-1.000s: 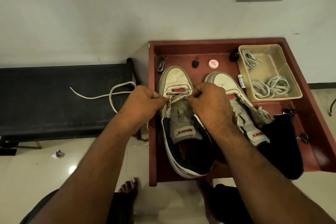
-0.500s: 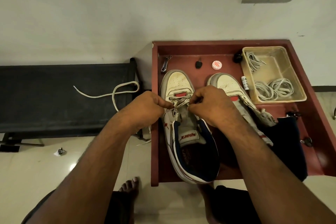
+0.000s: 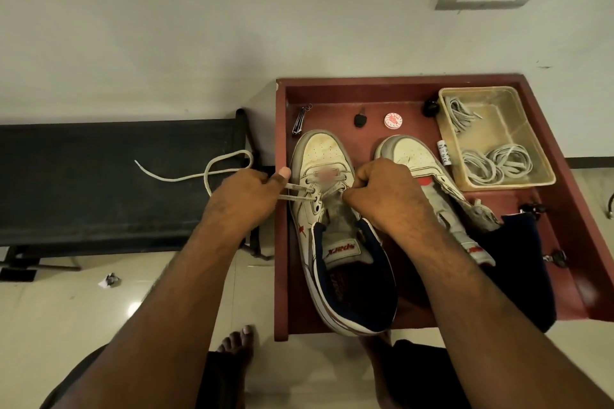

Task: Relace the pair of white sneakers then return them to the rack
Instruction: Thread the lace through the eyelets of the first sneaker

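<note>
Two white sneakers with navy lining stand toes-away on a red-brown tray table (image 3: 282, 242). The left sneaker (image 3: 325, 156) is under both hands. My left hand (image 3: 246, 199) pinches a white lace (image 3: 295, 192) that runs out of the lower left eyelets and trails in a loop over the black bench. At the right eyelets near the tongue, my right hand (image 3: 382, 196) grips the lace's other side. The right sneaker (image 3: 408, 153) lies partly hidden behind my right forearm, its tongue loose.
A clear plastic bin (image 3: 498, 116) with several spare laces sits at the tray's back right. Small items lie along the back: a nail clipper (image 3: 300, 121), a black key (image 3: 358, 119), a round tin (image 3: 393, 119). A black bench (image 3: 99, 183) stands left. Dark cloth (image 3: 525, 276) lies right.
My left hand has pulled the lace out to the left, away from the eyelets, drawing two strands taut. My right hand stays at the right eyelets. The view shifted slightly.
</note>
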Available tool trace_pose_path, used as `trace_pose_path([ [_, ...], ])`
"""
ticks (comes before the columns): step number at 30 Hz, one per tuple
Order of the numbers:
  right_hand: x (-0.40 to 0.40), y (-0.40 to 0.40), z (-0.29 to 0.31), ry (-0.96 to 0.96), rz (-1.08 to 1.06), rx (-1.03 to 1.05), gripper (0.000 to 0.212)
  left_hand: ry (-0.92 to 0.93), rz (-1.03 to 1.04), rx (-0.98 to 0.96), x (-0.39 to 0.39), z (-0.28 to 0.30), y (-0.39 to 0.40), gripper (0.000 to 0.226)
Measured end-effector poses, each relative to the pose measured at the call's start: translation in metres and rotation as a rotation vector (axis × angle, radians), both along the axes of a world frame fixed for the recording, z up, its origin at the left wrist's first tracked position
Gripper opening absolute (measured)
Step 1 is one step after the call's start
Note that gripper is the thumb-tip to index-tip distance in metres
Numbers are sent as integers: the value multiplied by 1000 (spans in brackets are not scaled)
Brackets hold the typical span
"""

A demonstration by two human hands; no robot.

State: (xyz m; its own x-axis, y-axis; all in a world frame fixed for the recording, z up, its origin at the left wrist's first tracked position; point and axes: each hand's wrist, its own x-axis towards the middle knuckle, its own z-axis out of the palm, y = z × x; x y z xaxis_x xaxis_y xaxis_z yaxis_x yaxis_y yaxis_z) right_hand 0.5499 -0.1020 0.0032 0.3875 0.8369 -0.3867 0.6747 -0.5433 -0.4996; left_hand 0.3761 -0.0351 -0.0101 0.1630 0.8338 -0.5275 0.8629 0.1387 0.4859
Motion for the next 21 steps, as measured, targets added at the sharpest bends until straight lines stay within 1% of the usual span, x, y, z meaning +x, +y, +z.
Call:
trace_pose_path([
  [2, 1, 0, -1, 9, 10, -5, 24, -81, 53, -18, 2, -10, -2, 44],
  [3, 1, 0, -1, 17, 15, -8, 24, -166, 116, 4, 3, -16, -2, 41],
  [6, 4, -1, -4, 65, 18, -1, 25, -500, 394, 127, 6, -24, -2, 39],
  [8, 4, -1, -6, 106, -1, 34, 21, -744, 521, 149, 11, -11, -1, 44],
  [9, 4, -1, -7, 134, -32, 87, 15, -897, 515, 119, 13, 0, -2, 46],
  [10, 4, 0, -6, 142, -58, 156, 15, -1047, 465, 60, 15, 14, -4, 47],
  [11, 6, 1, -4, 142, -72, 235, 34, -1141, 356, 4, 17, 27, -7, 47],
  [12, 8, 1, 2, 157, -45, 324, 58, -1161, 199, -17, 19, 43, -12, 46],
  [13, 12, 1, 4, 170, 32, 407, 76, -1107, 30, -2, 22, 59, -21, 44],
  [14, 15, 0, 10, 221, 146, 480, 81, -1038, -130, 12, 26, 71, -30, 41],
  [15, 18, -1, 13, 324, 253, 527, 74, -987, -266, -7, 31, 81, -40, 40],
  [16, 18, -4, 19, 480, 300, 518, 58, -969, -362, -61, 35, 88, -47, 38],
  [17, 19, -4, 22, 677, 289, 485, 42, -971, -420, -110, 37, 92, -53, 37],
  [18, 21, -5, 24, 798, 259, 438, 34, -969, -426, -114, 36, 92, -54, 37],
  [19, 22, -5, 26, 816, 281, 417, 33, -950, -386, -75, 34, 92, -50, 37],
  [20, 24, -7, 27, 748, 306, 406, 25, -924, -317, -14, 28, 90, -42, 39],
  [21, 30, -9, 28, 735, 291, 389, 14, -889, -233, 49, 21, 87, -33, 40],
])
